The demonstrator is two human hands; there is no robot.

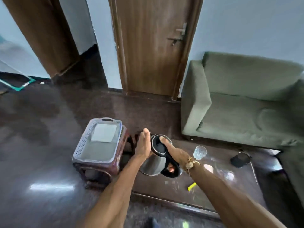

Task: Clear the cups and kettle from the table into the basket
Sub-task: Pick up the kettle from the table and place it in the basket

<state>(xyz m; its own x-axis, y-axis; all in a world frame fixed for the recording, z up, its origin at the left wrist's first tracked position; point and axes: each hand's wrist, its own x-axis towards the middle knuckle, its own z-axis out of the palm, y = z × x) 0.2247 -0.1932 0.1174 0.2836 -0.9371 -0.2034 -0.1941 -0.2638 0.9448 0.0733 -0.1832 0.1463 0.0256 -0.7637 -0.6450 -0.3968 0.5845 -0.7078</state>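
Soft, even indoor light, fairly bright. White glare streaks the glossy dark floor (32, 129) at lower left; smaller highlights sit on the tabletop (164, 186) and a dull sheen on the steel kettle (153, 164). Motion blur softens everything, and wide-angle distortion bows the door (148, 46) and sofa (238, 104).

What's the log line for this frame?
kettle: tilted, between hands | right hand: grips handle | left hand: flat on side | basket: kettle not in | glass cup: on table

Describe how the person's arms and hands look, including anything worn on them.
No sleeves or gloves are in view on either arm. The left hand and its wrist wear nothing visible. The wrist of the right hand carries a tan, knotted thread band.
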